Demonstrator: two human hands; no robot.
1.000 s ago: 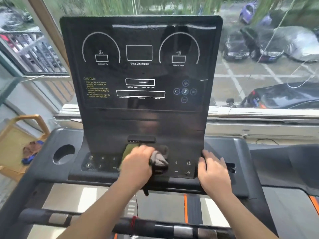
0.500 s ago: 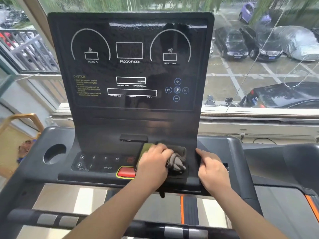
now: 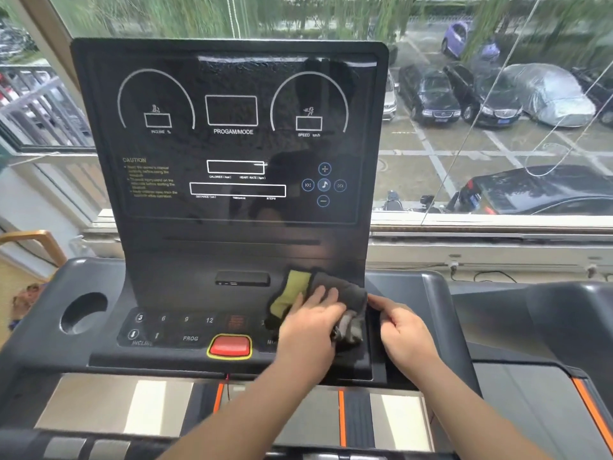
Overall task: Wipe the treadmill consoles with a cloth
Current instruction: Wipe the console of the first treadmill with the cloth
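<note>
The black treadmill console (image 3: 232, 144) stands upright in front of me, with a button panel (image 3: 185, 327) and a red stop button (image 3: 230, 346) at its base. A dark grey and yellow cloth (image 3: 331, 290) lies bunched on the right part of the panel. My left hand (image 3: 308, 330) lies on top of the cloth, grips it and presses it against the panel. My right hand (image 3: 406, 330) rests on the console's right edge beside the cloth, its fingers bent and holding nothing.
A round cup holder (image 3: 83, 312) sits in the left tray. The treadmill belt (image 3: 358, 416) with orange stripes runs below. A second treadmill (image 3: 547, 343) stands to the right. A wooden chair (image 3: 36, 240) is at the left, and a window (image 3: 497, 127) onto parked cars is behind.
My left hand has slid the cloth rightward along the button panel, uncovering the red stop button. My right hand has stayed at the console's right edge.
</note>
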